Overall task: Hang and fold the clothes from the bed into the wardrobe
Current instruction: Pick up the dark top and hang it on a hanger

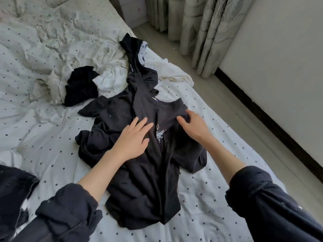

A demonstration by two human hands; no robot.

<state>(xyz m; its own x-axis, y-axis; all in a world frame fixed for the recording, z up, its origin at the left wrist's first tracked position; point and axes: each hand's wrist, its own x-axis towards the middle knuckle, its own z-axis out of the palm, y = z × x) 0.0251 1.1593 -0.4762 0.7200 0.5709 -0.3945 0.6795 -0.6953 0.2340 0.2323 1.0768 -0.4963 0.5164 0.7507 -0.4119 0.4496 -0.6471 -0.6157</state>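
Head view: dark T-shirt (139, 172) lies centre frame on the dotted bed sheet (201, 206), rumpled, collar toward upper middle, hem toward the bottom edge. Left hand (132, 138) is flat on the chest area, fingers straight and spread, pressing, gripping nothing. Right hand (194, 124) sits at the shirt's right shoulder, fingers loosely bent on the cloth; can't tell if it pinches a fold, reads as touching only.

Step looks like flattening before the fold. Advice: left palm anchors the middle, right hand sweeps outward to the sleeve, then swap sides. Get the bunched left sleeve and twisted hem square first, or the fold will lock creases in.

More dark clothing (82, 84) left of centre, pale garments (108, 55) beside it, another dark piece (132, 42) at upper middle. Wardrobe not in view. Curtains (209, 32) upper right.
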